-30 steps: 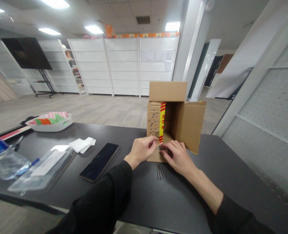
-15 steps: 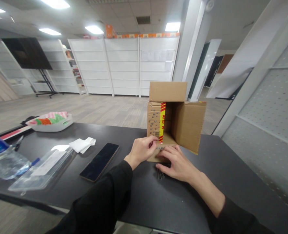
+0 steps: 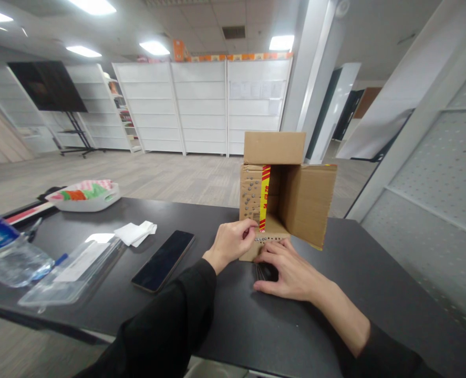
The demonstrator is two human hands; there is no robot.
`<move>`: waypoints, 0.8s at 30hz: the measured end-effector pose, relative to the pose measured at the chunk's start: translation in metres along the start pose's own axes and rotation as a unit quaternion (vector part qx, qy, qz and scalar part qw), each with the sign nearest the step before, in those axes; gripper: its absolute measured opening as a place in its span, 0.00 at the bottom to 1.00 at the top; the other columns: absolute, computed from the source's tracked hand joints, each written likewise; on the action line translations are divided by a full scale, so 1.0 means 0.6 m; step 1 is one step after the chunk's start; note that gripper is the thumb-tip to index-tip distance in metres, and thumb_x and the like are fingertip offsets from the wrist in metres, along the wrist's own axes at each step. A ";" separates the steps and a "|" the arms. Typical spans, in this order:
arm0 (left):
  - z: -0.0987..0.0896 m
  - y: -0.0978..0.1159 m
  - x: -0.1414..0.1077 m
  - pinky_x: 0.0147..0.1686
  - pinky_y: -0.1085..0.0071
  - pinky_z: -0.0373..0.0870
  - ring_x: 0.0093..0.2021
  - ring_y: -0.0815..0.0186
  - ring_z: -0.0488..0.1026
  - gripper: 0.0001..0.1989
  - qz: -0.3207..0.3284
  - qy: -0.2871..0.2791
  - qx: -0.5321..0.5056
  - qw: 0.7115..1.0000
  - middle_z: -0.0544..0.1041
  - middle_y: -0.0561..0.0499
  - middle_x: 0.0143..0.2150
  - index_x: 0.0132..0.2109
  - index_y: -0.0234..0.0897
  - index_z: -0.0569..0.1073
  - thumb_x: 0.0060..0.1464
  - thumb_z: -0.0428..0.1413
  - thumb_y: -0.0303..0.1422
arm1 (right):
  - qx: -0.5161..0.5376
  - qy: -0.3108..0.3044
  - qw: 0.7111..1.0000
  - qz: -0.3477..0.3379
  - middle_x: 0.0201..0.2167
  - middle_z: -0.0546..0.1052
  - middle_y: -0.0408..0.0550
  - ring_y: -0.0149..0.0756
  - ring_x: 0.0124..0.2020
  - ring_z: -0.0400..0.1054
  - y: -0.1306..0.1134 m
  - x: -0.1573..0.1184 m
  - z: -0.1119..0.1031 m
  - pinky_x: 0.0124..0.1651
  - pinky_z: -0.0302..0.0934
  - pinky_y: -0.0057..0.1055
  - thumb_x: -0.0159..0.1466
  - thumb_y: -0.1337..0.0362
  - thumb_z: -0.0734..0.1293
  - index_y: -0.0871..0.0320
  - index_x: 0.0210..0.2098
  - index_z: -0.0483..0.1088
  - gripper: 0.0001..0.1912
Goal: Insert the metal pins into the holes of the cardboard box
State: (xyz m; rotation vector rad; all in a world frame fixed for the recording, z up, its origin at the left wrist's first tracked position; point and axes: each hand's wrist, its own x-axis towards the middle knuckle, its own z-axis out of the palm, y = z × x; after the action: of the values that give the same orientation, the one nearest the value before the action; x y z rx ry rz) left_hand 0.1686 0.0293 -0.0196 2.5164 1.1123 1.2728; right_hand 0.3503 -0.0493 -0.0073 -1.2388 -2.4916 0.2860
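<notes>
A cardboard box (image 3: 291, 197) faces me with its opening, its flaps spread. Several grey nail or screw heads dot its left flap (image 3: 251, 191), beside a yellow-and-red tape strip (image 3: 265, 194). The bottom flap (image 3: 248, 256) has a row of small holes and some grey heads along it. My left hand (image 3: 233, 239) is pinched at the lower end of the left flap; what its fingertips hold, if anything, is hidden. Fingers and thumb apart, my right hand (image 3: 290, 268) rests over the bottom flap and table. Several thin dark nails or screws (image 3: 259, 272) lie by its thumb, partly covered.
On the black table (image 3: 233, 320) to the left are a phone (image 3: 164, 261), folded tissue (image 3: 135, 232), a clear plastic case (image 3: 75, 270), a water bottle (image 3: 10, 252) and a white basket (image 3: 85, 202) with colourful packaging. A perforated panel (image 3: 433, 199) stands to the right.
My right hand's thumb has moved down and away from its fingers, widening the gap and showing more of the row on the bottom flap. My left hand stays pinched in place.
</notes>
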 end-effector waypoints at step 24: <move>-0.001 0.002 0.001 0.26 0.75 0.63 0.23 0.72 0.71 0.10 0.001 0.000 0.000 1.000 0.79 0.54 0.27 0.40 0.38 0.79 0.58 0.52 0.29 | -0.006 -0.049 0.999 0.014 0.39 0.73 0.48 0.45 0.43 0.66 -0.002 0.001 -0.002 0.52 0.51 0.44 0.54 0.44 0.74 0.54 0.49 0.76 0.29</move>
State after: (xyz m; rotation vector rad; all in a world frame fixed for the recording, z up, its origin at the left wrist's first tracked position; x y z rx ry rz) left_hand 0.1692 0.0290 -0.0184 2.5174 1.1094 1.2739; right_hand 0.3495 -0.0497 -0.0058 -1.2956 -2.5619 0.3476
